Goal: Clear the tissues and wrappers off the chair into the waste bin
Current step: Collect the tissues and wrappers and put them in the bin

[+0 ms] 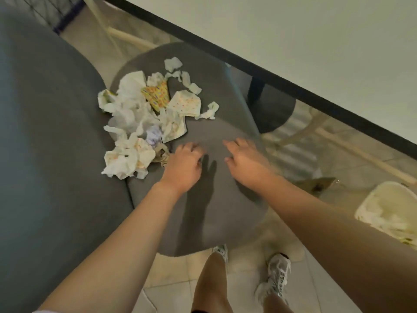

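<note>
A pile of crumpled white tissues (129, 114) and printed wrappers, among them a yellow patterned wrapper (158, 94), lies on the left and far part of a grey chair seat (216, 199). My left hand (184, 163) hovers just right of the pile's near end, fingers loosely curled, holding nothing. My right hand (244, 159) reaches over the bare seat with relaxed fingers, also holding nothing. A white waste bin (390, 208) with a liner and some waste inside stands on the floor at the right.
A grey chair back (45, 143) rises at the left. A white table with a dark edge (293, 64) runs diagonally above. A second grey stool (273, 109) sits under the table. My legs and sneakers (276, 274) stand on the tiled floor.
</note>
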{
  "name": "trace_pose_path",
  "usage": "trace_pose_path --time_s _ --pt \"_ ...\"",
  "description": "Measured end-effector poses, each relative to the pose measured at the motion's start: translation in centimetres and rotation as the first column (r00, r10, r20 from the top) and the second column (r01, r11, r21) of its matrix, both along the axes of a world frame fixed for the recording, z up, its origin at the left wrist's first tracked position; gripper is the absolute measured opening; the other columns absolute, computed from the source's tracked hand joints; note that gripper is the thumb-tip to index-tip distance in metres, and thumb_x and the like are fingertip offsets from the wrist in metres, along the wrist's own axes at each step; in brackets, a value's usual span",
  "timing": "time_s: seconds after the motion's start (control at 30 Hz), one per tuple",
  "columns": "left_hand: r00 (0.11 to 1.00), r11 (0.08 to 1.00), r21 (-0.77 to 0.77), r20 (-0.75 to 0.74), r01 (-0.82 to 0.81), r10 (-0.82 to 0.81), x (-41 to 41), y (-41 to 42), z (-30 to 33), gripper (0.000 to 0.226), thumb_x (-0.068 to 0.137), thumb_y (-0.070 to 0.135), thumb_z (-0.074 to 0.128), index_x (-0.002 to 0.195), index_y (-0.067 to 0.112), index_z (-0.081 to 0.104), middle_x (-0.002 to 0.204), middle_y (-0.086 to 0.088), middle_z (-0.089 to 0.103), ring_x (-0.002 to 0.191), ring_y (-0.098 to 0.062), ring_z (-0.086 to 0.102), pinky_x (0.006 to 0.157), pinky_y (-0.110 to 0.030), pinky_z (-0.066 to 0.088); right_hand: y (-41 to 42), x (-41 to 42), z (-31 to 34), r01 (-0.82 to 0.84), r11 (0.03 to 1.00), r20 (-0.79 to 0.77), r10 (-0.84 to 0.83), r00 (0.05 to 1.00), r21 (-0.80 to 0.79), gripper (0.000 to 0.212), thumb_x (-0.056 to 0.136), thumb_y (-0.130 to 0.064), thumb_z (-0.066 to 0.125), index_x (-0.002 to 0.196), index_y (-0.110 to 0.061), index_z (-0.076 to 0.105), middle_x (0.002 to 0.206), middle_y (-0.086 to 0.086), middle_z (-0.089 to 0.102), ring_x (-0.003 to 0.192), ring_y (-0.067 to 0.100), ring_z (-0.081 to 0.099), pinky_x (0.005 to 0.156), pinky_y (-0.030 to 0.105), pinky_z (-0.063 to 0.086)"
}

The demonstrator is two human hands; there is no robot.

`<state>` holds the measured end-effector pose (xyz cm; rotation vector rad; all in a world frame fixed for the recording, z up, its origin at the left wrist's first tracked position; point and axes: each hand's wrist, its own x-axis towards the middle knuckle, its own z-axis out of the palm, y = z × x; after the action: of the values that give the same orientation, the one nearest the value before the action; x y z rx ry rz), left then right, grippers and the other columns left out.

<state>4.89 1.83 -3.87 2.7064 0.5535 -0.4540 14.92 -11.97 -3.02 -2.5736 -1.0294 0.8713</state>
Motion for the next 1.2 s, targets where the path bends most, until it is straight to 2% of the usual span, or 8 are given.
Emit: trace_pose_path --time_s 0.2,0.33,0.57,0.67,0.77,0.83,1.03,1.2 --pt "0.992 0.99 0.093 -0.07 -0.101 0.108 1.2 7.2 -2.7 0.067 0.084 0.029 0.063 0.142 0.028 0.029 0.153 -0.009 0.015 0.137 -0.034 0.015 0.102 -0.053 0.031 7.7 2.4 -2.4 -0.049 0.999 0.046 0.049 0.998 -0.008 0.059 0.093 -0.026 0.051 0.144 -0.024 0.023 0.153 0.006 0.02 0.138 0.03 0.02 0.11 0.046 0.03" --pt "0.974 0.986 0.13 -0.183 -0.108 0.131 3.2 9.4 -4.7 0.076 0.085 0.041 0.061 0.145 0.035 0.014 0.156 -0.006 -0.002 0.14 -0.034 0.005 0.107 -0.052 0.023 11.5 3.9 -4.5 -0.063 0.996 0.098 0.069 0.993 -0.067 0.07 0.089 -0.022 0.059 0.145 -0.03 0.018 0.157 0.002 0.003 0.143 0.034 0.003 0.112 0.06 0.021" --pt "0.995 0.979 0.194 -0.066 -0.067 0.081 5.5 10.8 -7.7 0.068 0.084 0.038 0.062 0.141 0.027 0.027 0.14 -0.016 0.029 0.119 -0.038 0.036 0.097 -0.046 0.033 15.3 6.3 -8.9 -0.127 0.981 0.123 0.145 0.982 -0.147 0.085 0.086 0.001 0.057 0.143 -0.043 0.011 0.156 -0.005 -0.011 0.14 0.042 -0.013 0.107 0.07 0.011" --pt "0.995 0.967 0.255 -0.096 -0.014 0.039 6.5 11.2 -8.2 0.067 0.082 0.031 0.066 0.138 0.024 0.029 0.129 -0.016 0.037 0.115 -0.035 0.04 0.093 -0.043 0.034 15.8 6.9 -10.3 -0.145 0.981 0.106 0.159 0.982 -0.125 0.075 0.09 0.006 0.046 0.142 -0.04 0.019 0.156 -0.007 -0.012 0.14 0.043 -0.001 0.109 0.066 0.018" --pt "0.993 0.963 0.268 -0.118 0.025 0.007 7.1 11.5 -8.3 0.063 0.08 0.027 0.066 0.133 0.019 0.034 0.124 -0.017 0.042 0.112 -0.036 0.043 0.093 -0.043 0.032 16.2 7.3 -10.9 -0.169 0.983 0.212 0.18 0.961 -0.07 0.054 0.091 0.002 0.045 0.137 -0.024 0.035 0.157 0.002 0.0 0.131 0.041 0.021 0.105 0.051 0.036" --pt "0.994 0.966 0.255 -0.108 0.032 -0.004 6.8 11.3 -8.4 0.062 0.079 0.024 0.066 0.132 0.017 0.035 0.121 -0.017 0.046 0.11 -0.035 0.045 0.092 -0.043 0.031 16.5 7.5 -11.0 -0.187 0.98 0.255 0.198 0.946 -0.066 0.044 0.091 0.0 0.048 0.132 -0.015 0.04 0.154 0.01 0.011 0.129 0.037 0.026 0.099 0.045 0.04" --pt "1.0 0.981 0.196 -0.006 -0.004 0.005 5.3 10.4 -8.7 0.058 0.077 0.014 0.065 0.13 0.017 0.041 0.114 -0.018 0.05 0.103 -0.036 0.048 0.087 -0.043 0.034 17.1 7.6 -11.7 -0.196 0.978 0.336 0.208 0.919 -0.069 0.033 0.092 -0.009 0.054 0.124 -0.006 0.045 0.143 0.019 0.026 0.127 0.033 0.033 0.094 0.041 0.046" --pt "1.0 0.99 0.14 0.0 0.012 -0.012 5.3 10.5 -9.0 0.06 0.079 0.012 0.064 0.133 0.015 0.038 0.119 -0.019 0.047 0.105 -0.035 0.045 0.084 -0.042 0.038 18.1 7.5 -11.9 -0.226 0.971 0.366 0.239 0.899 -0.078 0.045 0.092 -0.027 0.053 0.125 0.002 0.043 0.136 0.022 0.037 0.122 0.031 0.04 0.091 0.038 0.046"
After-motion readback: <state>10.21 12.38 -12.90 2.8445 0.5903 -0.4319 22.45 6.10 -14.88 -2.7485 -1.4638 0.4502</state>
